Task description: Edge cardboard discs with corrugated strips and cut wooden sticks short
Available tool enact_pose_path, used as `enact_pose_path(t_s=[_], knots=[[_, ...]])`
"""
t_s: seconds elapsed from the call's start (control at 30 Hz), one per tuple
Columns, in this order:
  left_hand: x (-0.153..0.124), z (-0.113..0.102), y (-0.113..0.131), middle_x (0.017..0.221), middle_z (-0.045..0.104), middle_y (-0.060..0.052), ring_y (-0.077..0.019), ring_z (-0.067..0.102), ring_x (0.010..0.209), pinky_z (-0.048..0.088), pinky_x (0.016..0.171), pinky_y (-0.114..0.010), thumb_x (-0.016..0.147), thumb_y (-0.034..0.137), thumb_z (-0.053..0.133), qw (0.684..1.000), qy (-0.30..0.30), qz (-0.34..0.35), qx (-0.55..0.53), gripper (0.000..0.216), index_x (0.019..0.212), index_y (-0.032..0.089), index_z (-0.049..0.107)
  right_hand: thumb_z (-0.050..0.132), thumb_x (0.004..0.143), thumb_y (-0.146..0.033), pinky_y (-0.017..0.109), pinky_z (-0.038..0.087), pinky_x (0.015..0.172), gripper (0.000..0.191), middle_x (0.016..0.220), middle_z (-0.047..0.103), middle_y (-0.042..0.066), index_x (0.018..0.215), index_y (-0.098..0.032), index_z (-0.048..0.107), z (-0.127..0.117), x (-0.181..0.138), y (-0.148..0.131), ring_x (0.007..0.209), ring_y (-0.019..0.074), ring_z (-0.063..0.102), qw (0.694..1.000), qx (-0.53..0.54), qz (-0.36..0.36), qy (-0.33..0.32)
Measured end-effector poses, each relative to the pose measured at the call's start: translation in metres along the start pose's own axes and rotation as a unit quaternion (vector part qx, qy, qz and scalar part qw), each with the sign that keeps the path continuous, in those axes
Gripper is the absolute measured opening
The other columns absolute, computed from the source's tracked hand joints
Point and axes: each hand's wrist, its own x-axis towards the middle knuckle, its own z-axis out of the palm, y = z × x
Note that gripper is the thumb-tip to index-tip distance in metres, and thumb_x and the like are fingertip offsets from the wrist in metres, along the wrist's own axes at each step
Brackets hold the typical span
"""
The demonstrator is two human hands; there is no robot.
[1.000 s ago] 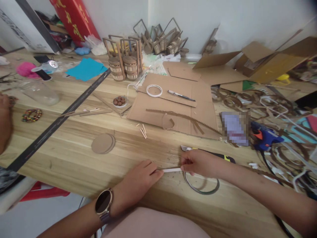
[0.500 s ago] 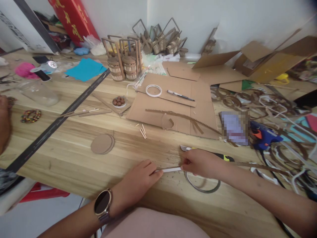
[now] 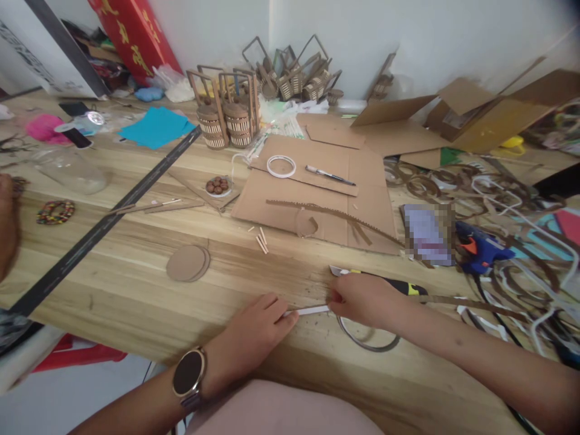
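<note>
A narrow white strip (image 3: 313,310), with a brown edge, stretches between my two hands just above or on the wooden table. My left hand (image 3: 260,321) lies low over the strip's left end, closed on it with thumb and fingers. At the other end my right hand (image 3: 362,297) pinches the strip, its fingertips partly hidden. Below my right hand is a thin grey-white ring (image 3: 371,346), partly covered by the hand. A utility knife (image 3: 410,288) with a black and yellow handle lies behind my right hand, its blade sticking out to the left.
Round cardboard discs (image 3: 186,263) lie left of my hands. Beyond are short sticks (image 3: 261,241), a cardboard sheet (image 3: 312,223) bearing a tape ring (image 3: 281,166) and a pen (image 3: 330,174). A blue glue gun (image 3: 483,248) sits right; small baskets (image 3: 238,124) stand behind. Another person's hand (image 3: 6,223) shows left.
My right hand has shifted very slightly left, with the ring beneath it. My left hand stays in place on the strip.
</note>
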Motion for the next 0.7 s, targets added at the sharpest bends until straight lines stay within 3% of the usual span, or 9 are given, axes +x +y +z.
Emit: enact_pose_path(t_s=[0.4,0.7], knots=[[-0.017,-0.007,-0.001,0.099,0.064,-0.010,-0.0253,0.058,0.089,0.052,0.078,-0.039,0.092,0.008,0.056,0.996,-0.011,-0.045,0.079,0.018,0.109,0.010,0.061,0.054,0.083,-0.023,0.030,0.042,0.062,0.022,0.089,0.076,0.014,0.085,-0.017,0.075,-0.007,0.006,-0.025,0.088,0.0293,0.071,0.999,-0.015,-0.027,0.027],[0.027,-0.004,0.020,0.101,0.064,-0.012,-0.0249,0.059,0.091,0.051,0.076,-0.036,0.096,0.010,0.051,0.997,-0.039,-0.020,0.066,0.017,0.111,0.009,0.060,0.055,0.081,-0.021,0.030,0.045,0.064,0.023,0.089,0.077,0.016,0.086,-0.015,0.077,-0.007,0.006,-0.026,0.088,0.0300,0.071,0.999,-0.005,-0.034,0.027]])
